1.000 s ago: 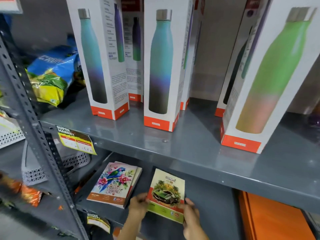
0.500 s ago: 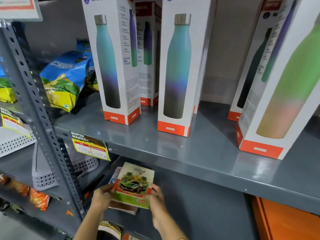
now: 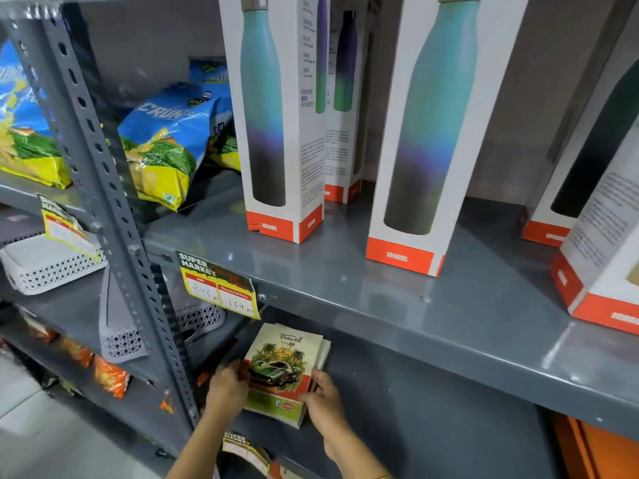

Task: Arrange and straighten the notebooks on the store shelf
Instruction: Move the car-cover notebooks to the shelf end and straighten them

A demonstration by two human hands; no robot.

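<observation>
Travel notebook (image 3: 280,371) with green car cover lies on top of a small stack on lower shelf (image 3: 432,426), left end. Left hand (image 3: 226,388) fingers (image 3: 232,369) pressed on its left edge, right hand (image 3: 323,402) fingers (image 3: 311,395) gripping its right edge near the lower corner, notebook held between both. Price tag (image 3: 219,288) above the fingers on the upper shelf lip; bottle boxes (image 3: 411,140) higher up

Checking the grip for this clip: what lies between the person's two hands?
In the head view, the travel notebook tops a small stack, left hand and right hand at its sides.
</observation>
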